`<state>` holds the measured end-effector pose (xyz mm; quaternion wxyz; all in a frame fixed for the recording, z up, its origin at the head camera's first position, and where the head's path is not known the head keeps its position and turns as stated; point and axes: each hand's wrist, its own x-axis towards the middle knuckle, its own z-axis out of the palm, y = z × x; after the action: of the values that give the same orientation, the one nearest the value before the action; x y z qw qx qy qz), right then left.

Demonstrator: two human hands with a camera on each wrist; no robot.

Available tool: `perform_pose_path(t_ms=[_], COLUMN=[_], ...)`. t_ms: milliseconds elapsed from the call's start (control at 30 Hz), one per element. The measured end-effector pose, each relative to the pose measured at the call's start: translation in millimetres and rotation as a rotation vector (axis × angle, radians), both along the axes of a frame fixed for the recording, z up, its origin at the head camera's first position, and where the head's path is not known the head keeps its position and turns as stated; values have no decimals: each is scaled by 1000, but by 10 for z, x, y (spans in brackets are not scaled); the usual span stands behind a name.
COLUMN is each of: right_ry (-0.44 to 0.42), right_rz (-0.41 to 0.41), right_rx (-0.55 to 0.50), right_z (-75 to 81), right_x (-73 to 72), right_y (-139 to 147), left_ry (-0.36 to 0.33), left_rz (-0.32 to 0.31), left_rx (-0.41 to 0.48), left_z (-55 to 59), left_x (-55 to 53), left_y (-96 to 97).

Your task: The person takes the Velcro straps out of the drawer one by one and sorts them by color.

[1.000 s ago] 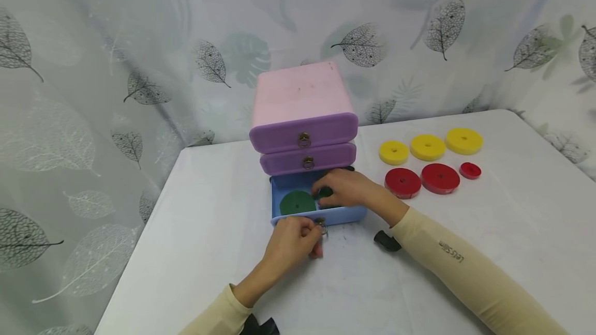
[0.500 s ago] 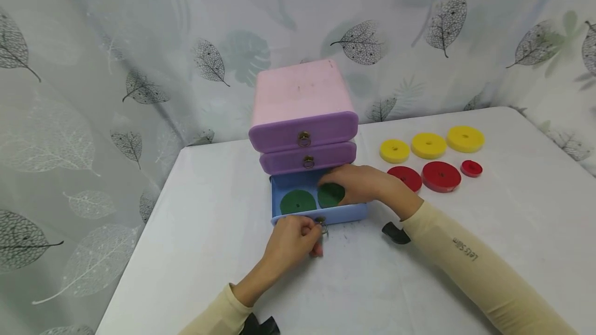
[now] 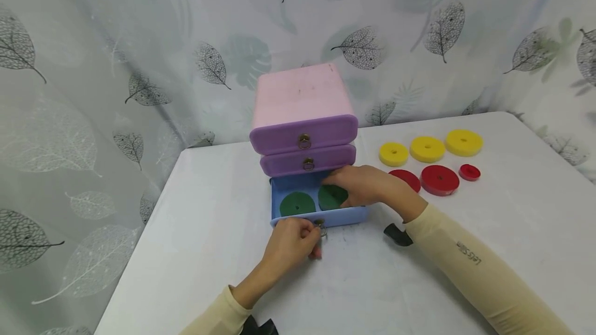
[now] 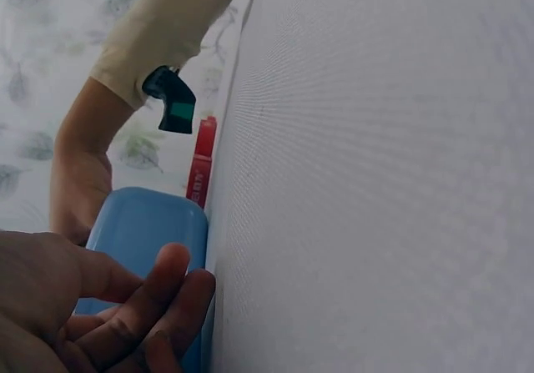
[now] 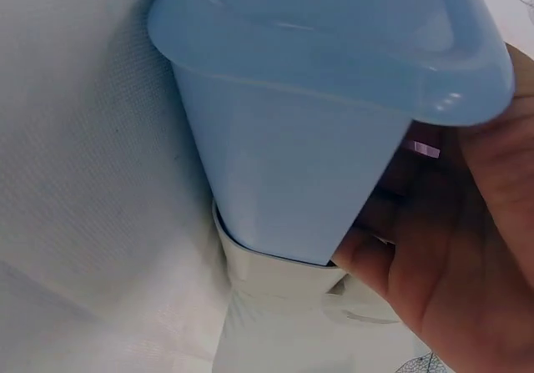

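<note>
In the head view, a blue drawer (image 3: pixel 284 186) is pulled out below two purple drawers of a pink drawer cabinet (image 3: pixel 302 89). My left hand (image 3: pixel 289 239) pinches its ring pull (image 3: pixel 322 230) at the front. The left wrist view shows that hand's (image 4: pixel 108 306) curled fingers before the blue drawer front (image 4: pixel 150 219). Two flat green discs lie side by side inside: a left disc (image 3: pixel 297 204) and a right disc (image 3: pixel 331 198). My right hand (image 3: pixel 360 185) reaches over the drawer's right side, fingers and thumb around the right disc. In the right wrist view the drawer wall (image 5: pixel 284 164) hides its fingertips.
Several yellow discs (image 3: pixel 427 149) and red discs (image 3: pixel 440 180) lie on the white table (image 3: pixel 219 211) to the right of the cabinet. A leaf-print curtain (image 3: pixel 195 107) hangs behind the table. A black piece (image 3: pixel 398 234) sticks out at the right sleeve.
My right hand has shifted right inside the drawer, uncovering most of the right green disc, then moved only slightly. The left hand has stayed on the ring pull.
</note>
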<state>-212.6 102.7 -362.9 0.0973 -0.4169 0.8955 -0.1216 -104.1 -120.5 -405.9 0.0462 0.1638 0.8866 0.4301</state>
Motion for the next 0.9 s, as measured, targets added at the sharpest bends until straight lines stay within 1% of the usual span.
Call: perform_pose_path(t_ms=[167, 267, 400, 633, 900], right_ry=[-27, -34, -53, -88, -115], right_rz=[2, 9, 9, 30, 4], right_rx=[-31, -47, -50, -50, -42], right_z=[35, 83, 154, 202, 282], right_x=[10, 31, 66, 68, 103], right_y=[14, 26, 43, 91, 102], left_ry=[0, -2, 3, 4, -2], left_rz=[9, 12, 15, 25, 36], left_rx=[-5, -3, -7, -28, -38], left_z=[3, 3, 1, -5, -21], left_x=[5, 6, 0, -6, -8], left_y=[-3, -3, -4, -5, -12])
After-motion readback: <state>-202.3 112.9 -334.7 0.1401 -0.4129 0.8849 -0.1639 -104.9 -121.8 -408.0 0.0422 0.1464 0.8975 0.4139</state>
